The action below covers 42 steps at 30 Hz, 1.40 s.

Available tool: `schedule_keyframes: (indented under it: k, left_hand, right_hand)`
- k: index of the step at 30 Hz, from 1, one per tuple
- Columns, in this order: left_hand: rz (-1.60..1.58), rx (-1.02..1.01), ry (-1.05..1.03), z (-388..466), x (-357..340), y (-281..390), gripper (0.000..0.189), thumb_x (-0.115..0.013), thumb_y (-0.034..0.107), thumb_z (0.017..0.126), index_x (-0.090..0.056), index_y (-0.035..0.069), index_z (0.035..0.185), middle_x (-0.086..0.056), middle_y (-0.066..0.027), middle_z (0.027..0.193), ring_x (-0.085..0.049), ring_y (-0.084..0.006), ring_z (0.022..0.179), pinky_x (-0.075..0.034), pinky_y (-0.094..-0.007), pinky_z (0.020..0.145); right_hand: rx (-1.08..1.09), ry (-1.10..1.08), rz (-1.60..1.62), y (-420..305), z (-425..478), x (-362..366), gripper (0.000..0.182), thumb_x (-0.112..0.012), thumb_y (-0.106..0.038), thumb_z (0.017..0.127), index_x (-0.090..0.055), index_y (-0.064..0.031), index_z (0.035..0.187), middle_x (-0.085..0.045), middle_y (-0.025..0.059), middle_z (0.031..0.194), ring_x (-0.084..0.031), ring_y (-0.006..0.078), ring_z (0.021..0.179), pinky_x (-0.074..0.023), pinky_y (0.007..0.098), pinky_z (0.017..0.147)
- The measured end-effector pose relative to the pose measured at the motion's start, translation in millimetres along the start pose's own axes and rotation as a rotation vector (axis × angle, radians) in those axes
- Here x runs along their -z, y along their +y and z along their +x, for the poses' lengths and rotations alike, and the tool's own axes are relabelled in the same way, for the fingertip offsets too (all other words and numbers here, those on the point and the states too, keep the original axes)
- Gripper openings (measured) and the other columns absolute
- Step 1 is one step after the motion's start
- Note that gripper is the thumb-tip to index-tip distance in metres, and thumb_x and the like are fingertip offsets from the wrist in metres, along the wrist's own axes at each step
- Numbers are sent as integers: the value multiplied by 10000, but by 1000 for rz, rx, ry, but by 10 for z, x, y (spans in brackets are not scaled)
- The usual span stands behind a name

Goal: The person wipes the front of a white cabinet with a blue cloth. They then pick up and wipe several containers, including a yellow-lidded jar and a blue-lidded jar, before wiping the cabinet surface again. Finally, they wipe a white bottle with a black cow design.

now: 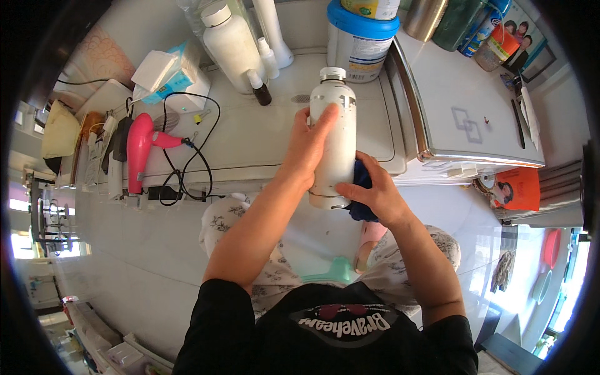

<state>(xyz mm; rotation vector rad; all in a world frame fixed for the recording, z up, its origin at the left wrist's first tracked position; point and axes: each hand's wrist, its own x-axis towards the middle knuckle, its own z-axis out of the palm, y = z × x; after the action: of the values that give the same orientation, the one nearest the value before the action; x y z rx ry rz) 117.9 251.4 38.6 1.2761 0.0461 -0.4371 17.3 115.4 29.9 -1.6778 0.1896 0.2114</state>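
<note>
A white bottle (333, 154) with worn, chipped patches and a white screw cap with a silvery band is held up over the front edge of the cabinet top. My left hand (311, 145) grips its side, thumb lying along the front. Lower down, my right hand (375, 190) presses its thumb on the bottle near the base and holds a dark blue cloth (360, 206) against the far right side. Part of the cloth is hidden behind the bottle and fingers.
Left on the white cabinet top (253, 136) lies a pink hair dryer (140, 152) with a looped black cord. Behind stand a tissue pack (171, 75), a large white bottle (234, 47), a small dark spray bottle (259, 89) and a blue-lidded bucket (358, 47). A raised metal-edged cabinet (450, 93) borders the right.
</note>
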Motion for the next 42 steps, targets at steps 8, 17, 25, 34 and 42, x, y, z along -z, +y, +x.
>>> schedule_keyframes:
  k: [8,17,25,34,42]
  left_hand:
    - [-330,77,-110,102,165,49,488,-557,498,897,-563,69,1130,-630,-78,941,-638,-194,802,-548,-368,683]
    - [-283,8,-140,111,178,43,530,-505,534,908,-576,59,1132,-641,-86,935,-649,-205,797,-555,-375,687]
    - [-266,-33,-137,111,181,-10,529,-483,540,917,-568,60,1122,-630,-78,936,-635,-184,819,-538,-341,695]
    - [-215,-90,-98,109,191,-58,539,-461,548,920,-564,66,1139,-630,-87,969,-628,-185,838,-535,-345,717]
    - [-281,-70,-131,81,189,-26,532,-466,542,920,-556,60,1126,-640,-83,954,-642,-195,809,-541,-349,704]
  right_hand:
    - [-15,-43,421,-91,-6,-77,596,-716,-157,863,-453,-3,1375,-611,77,1018,-590,123,883,-510,247,767]
    - [-85,2,364,-109,57,-115,555,-714,-174,852,-484,3,1325,-614,92,1060,-604,153,921,-510,280,821]
    - [-139,26,468,-164,123,-103,541,-749,-220,809,-521,16,1239,-608,100,1006,-597,153,877,-505,275,771]
    - [-101,53,476,-137,143,-135,503,-756,-173,785,-535,1,1202,-602,81,983,-597,147,865,-498,276,773]
    - [-54,6,458,-81,92,-110,487,-758,-182,773,-531,-18,1172,-588,77,983,-583,153,878,-486,280,786]
